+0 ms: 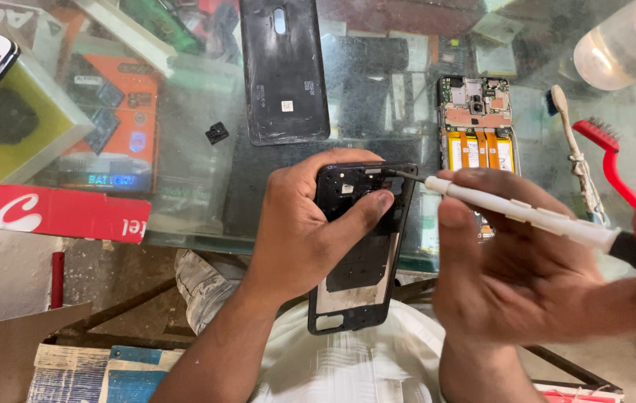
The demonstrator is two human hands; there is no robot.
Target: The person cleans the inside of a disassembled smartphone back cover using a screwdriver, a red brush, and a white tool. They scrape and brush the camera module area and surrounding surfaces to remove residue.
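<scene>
Phone frame (pixel 359 254): black, upright, over the glass table's near edge (pixel 184 242), in front of the person's lap.
Left hand (pixel 299 224): wrapped around the frame's upper half, thumb across its face.
Right hand (pixel 519 276): fingers curled loosely around a white screwdriver (pixel 527 215); tip at the frame's top corner.
Hidden: frame's upper left side behind the fingers; screwdriver's end blurred.
Table: black back cover (pixel 284 71), opened phone (pixel 477 119), red brush (pixel 613 160).
Bottle (pixel 624 41): clear, cut off; contents unclear.

Single head view, looking down, close over glass table (pixel 184 216).
</scene>
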